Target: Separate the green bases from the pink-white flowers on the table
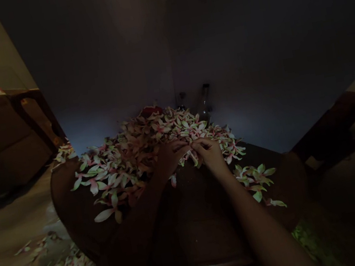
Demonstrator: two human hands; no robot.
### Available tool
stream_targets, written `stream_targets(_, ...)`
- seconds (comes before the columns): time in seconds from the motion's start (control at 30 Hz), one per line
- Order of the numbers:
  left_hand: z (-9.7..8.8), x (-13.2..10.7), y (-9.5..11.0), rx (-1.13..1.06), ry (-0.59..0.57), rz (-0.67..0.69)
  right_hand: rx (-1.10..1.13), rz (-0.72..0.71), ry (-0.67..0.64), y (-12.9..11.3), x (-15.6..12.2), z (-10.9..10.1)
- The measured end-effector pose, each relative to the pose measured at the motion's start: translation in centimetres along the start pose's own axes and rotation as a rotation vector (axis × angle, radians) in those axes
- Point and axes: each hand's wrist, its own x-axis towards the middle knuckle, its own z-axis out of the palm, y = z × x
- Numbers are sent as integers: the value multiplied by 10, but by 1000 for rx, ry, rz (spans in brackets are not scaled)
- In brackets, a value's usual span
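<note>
Head view, dim: nearest me is the bare front of a dark wooden table (212,232), with my forearms reaching across it. Farther in, my left hand (173,154) and right hand (208,151) come together at the near edge of a wide heap of pink and pale-green flowers (135,147). My fingertips are drawn close; I cannot tell what they pinch. Right of the heap lies a smaller flower cluster (254,177). Behind stand a slim bottle (205,98) and tall grey panels (262,49).
</note>
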Motion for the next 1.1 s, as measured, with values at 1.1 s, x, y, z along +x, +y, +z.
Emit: stream_targets(1.1, -7, 1, 3, 69, -34, -24, -35, 6, 42, 3, 3, -2)
